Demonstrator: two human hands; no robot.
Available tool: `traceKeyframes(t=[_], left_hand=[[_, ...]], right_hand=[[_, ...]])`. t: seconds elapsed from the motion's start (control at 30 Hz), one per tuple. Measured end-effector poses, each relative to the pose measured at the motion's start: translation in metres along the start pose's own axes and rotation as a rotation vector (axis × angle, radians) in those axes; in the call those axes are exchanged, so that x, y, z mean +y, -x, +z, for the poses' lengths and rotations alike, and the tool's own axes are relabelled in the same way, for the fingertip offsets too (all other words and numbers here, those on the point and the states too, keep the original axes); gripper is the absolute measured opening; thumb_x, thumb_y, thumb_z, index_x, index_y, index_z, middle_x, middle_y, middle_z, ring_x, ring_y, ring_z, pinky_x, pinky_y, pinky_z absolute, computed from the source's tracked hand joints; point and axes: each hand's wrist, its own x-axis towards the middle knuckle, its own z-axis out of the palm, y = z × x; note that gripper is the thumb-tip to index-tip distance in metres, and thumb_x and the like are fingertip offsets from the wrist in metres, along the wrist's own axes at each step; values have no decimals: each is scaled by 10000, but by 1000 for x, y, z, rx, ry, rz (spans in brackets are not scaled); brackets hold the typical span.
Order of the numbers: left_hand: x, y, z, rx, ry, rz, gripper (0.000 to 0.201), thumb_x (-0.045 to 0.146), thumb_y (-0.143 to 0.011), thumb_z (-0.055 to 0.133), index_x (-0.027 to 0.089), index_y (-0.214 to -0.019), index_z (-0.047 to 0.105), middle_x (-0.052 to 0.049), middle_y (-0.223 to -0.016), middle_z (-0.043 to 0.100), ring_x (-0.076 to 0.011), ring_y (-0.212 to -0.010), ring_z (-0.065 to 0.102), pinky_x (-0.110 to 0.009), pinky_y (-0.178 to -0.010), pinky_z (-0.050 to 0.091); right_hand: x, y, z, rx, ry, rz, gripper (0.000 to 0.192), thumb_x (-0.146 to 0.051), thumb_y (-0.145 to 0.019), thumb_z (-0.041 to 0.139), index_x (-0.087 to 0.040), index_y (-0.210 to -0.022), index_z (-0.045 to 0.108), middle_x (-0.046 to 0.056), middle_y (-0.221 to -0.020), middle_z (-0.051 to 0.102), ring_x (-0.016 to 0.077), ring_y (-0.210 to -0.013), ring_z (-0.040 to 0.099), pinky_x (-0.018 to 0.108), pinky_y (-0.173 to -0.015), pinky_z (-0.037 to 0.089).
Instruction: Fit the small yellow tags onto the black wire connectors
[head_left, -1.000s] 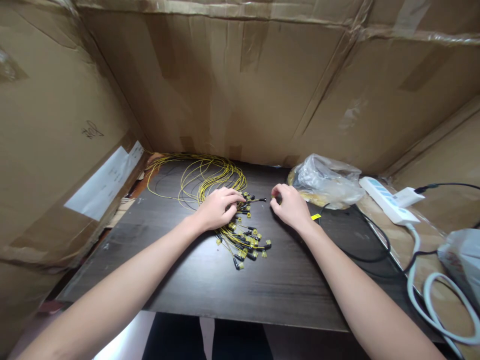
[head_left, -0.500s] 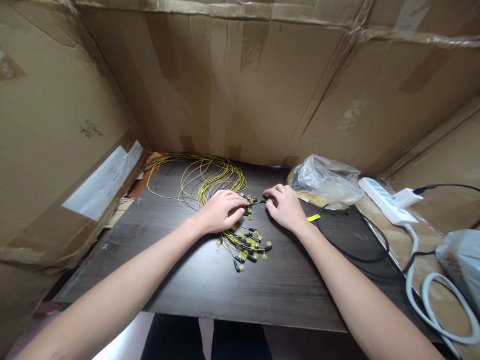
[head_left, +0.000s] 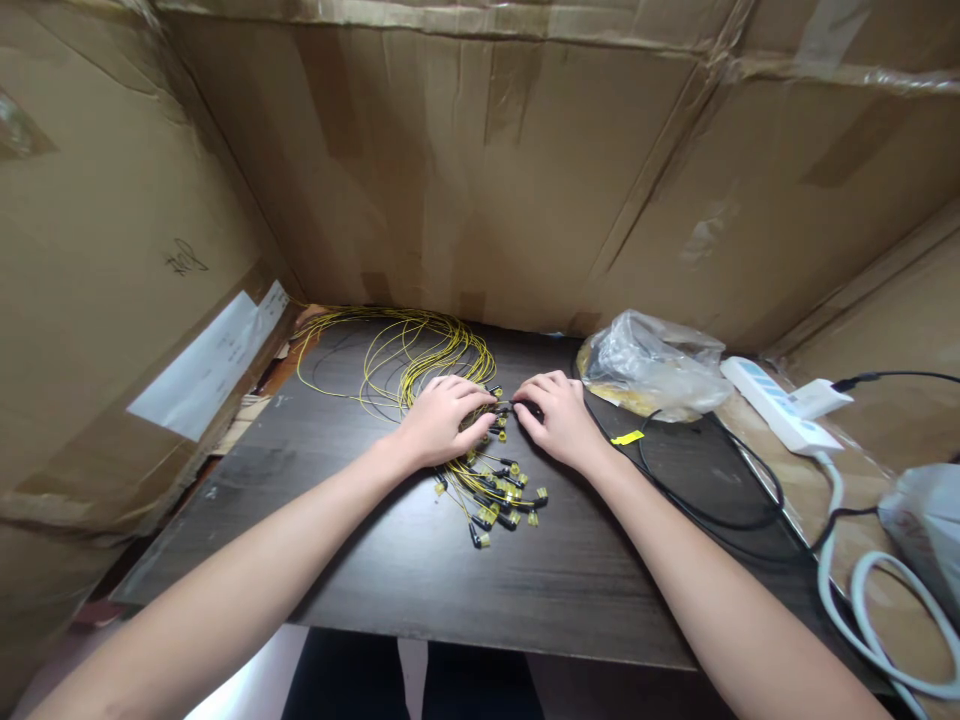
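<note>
A bundle of thin yellow cables point(head_left: 450, 350) loops across the back of the dark table and passes under my left hand point(head_left: 450, 420). That hand is closed, with thumb and fingertips pinching the end of one yellow cable. Facing it, my right hand point(head_left: 551, 415) curls round the end of a black cable point(head_left: 652, 478), which runs off to the right past a yellow tag point(head_left: 628, 438). Both sets of fingertips nearly meet, and whether the two ends touch is too small to tell. Below them lie several black connectors with clear yellow caps point(head_left: 495, 505).
Cardboard walls point(head_left: 450, 180) stand at the back and sides. A clear plastic bag point(head_left: 649, 360) lies at the back right, beside a white power strip point(head_left: 780, 405) with a plugged-in adapter. A thick white cord point(head_left: 829, 560) coils at the right edge, near another bag point(head_left: 926, 520).
My right hand has moved left, closing the gap to my left hand. More of the black cable now shows by the right wrist. The left hand stays almost in place.
</note>
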Motion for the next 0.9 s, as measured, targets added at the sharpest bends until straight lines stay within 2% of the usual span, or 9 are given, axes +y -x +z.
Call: traceKeyframes(t=[0.1,0.2,0.3,0.4,0.5,0.57,0.63,0.7,0.9], left_hand=[[0,-1,0,89,15,-14,308,334,-961,573,193,-1210,686,-103,-1165,718,-268,-1093,629,-455,-992,456],[2,-1,2,163,77,8,322,322,-938,624,198,-1233,666,-94,-1171,729,-252,-1072,658,-420,-965,480],[3,-2,6,212,112,34,257,288,-943,637,205,-1180,687,-72,-1148,749,-229,-1033,687,-392,-941,499],[4,-2,9,251,139,56,165,259,-954,632,199,-1076,726,-50,-1018,779,-203,-932,713,-364,-895,521],[3,-2,11,283,249,-21,186,245,-951,628,196,-1100,729,-42,-1000,777,-167,-873,720,-309,-838,556],[3,-2,11,297,332,-114,253,237,-940,623,197,-1177,706,-40,-1012,770,-145,-833,715,-268,-771,574],[3,-2,11,292,376,-176,271,240,-927,622,196,-1181,704,-33,-968,766,-136,-780,703,-246,-709,577],[3,-2,10,278,391,-201,230,251,-918,627,192,-1118,724,-27,-913,765,-135,-744,695,-241,-691,577],[4,-3,10,239,417,-223,209,289,-926,635,184,-1069,747,-36,-955,781,-142,-748,709,-259,-725,591]], right_hand=[[-5,-1,-2,88,-95,-20,156,-259,-968,525,-197,-966,667,73,-966,713,247,-946,574,404,-844,398],[-16,-1,-3,152,-321,-10,148,-280,-955,536,-204,-943,664,61,-875,695,225,-845,602,366,-791,464],[-29,-1,-3,188,-540,73,114,-318,-908,610,-213,-912,654,37,-835,686,199,-762,616,328,-721,498],[-32,-2,-4,191,-629,125,162,-372,-882,640,-211,-885,629,20,-792,678,181,-703,607,306,-675,493],[-17,-4,-9,230,-517,155,183,-371,-910,565,-202,-882,629,32,-807,687,189,-727,623,320,-702,478],[-2,-5,-14,241,-269,207,159,-289,-897,519,-192,-874,642,41,-807,694,205,-753,632,354,-762,449],[11,-4,-18,139,22,266,149,-210,-834,527,-183,-865,669,58,-819,700,249,-851,642,383,-804,409],[19,-3,-22,13,179,292,156,-197,-812,546,-177,-853,695,68,-840,706,265,-880,645,381,-793,393],[18,-1,-22,-152,251,286,125,-201,-814,592,-175,-824,714,62,-841,707,223,-781,637,324,-713,402]])
